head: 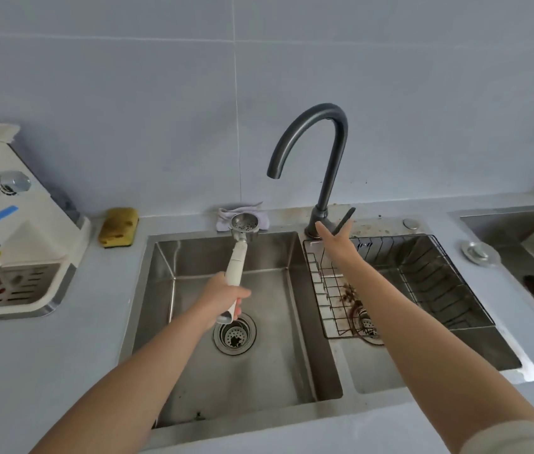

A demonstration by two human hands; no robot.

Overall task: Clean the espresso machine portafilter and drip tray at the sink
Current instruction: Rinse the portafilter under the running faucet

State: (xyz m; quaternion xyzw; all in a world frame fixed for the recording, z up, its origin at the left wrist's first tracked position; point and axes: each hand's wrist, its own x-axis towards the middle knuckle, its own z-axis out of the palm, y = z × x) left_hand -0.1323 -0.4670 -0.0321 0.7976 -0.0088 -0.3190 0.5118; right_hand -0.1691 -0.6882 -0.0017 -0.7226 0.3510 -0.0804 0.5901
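The desk [46,371] holds the sink [259,381]; the faucet [334,152] arches over its left basin; the portafilter [237,260] hangs above that basin, handle gripped by the left hand [223,293]; the right hand [334,244], fingers spread wide, is at the faucet's base.

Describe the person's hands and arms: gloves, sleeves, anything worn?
Left hand and right hand are bare: no gloves, no visible rings or watch. Both forearms are uncovered. A pale cream sleeve shows on the right arm near the elbow; none is in view on the left.
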